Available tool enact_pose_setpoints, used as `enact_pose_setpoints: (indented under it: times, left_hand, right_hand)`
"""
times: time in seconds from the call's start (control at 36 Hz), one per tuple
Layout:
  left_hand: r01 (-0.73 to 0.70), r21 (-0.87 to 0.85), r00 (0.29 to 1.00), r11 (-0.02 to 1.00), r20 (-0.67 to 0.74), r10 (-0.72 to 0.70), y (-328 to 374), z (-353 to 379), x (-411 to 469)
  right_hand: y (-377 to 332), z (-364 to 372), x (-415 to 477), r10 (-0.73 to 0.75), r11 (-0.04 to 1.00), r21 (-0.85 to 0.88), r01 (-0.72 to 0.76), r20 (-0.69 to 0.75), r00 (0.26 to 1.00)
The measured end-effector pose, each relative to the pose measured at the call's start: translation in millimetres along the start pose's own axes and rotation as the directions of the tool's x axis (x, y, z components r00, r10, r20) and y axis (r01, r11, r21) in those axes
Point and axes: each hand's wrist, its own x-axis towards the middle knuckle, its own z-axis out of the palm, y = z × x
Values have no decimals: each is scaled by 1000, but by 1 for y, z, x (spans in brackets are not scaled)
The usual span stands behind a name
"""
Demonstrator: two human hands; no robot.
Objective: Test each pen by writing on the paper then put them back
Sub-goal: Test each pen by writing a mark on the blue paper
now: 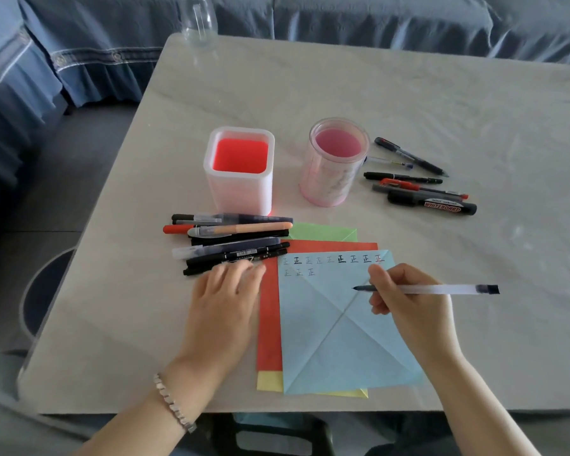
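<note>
Right hand [408, 312] grips pen [441, 288], tip seemingly above paper [323, 343]

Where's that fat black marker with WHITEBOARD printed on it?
In the head view, the fat black whiteboard marker lies on the right, at the near edge of the loose pens beside the round pink plastic cup.

Top paper [336, 340] lt blue w/ crossed diagonal creases & two rows of dark marks. Under it: red sheet [270, 324], yellow sheet [270, 381], green sheet [323, 232]. Square holder [239, 189] white outside, bright red inside; round holder [326, 182] clear pink. Held pen [441, 288] frosted white, dark tip & end. Whiteboard marker [435, 205] blk w/ red label, white lettering. Table [408, 103] pale grey-beige, faint marbling. Sofa cover [112, 44] blue. Bracelet [173, 404] silver.
</note>
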Motion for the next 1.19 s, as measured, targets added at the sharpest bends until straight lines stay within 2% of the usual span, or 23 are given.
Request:
enact_pose_setpoints:
  times: [0.14,0.22,0.28,0.33,0.39,0.44,0.64,1.19]
  left_hand:
    - [31,-19,999,999,12,-31,-12,-1,-3]
    - [163,-234,986,958,70,-151,-5,-10,-1]
    - [304,-446,953,841,148,-266,5,-19,2]
    - [388,-605,921,695,214,-327,16,-27,5]
    - [428,-694,901,579,278,-332,23,-33,7]
    - [443,-725,895,528,320,-311,28,-36,7]
    - [458,-766,885,451,348,-308,36,-44,8]
    - [479,-717,878,507,392,-275,43,-50,10]
  right_hand:
    - [-10,5,-4,11,999,46,-12,18,1000]
    - [-15,10,-5,20,997,77,-23,35,999]
    - [-19,12,-7,28,994,105,-33,50,998]
    - [-25,16,-10,46,984,169,-58,75,996]
    - [-30,19,-14,88,955,273,-118,119,989]
    - [-35,22,-18,117,917,359,-176,180,977]
    - [-41,25,-24,108,901,384,-200,250,962]
    - [-41,20,-26,87,928,335,-163,230,969]
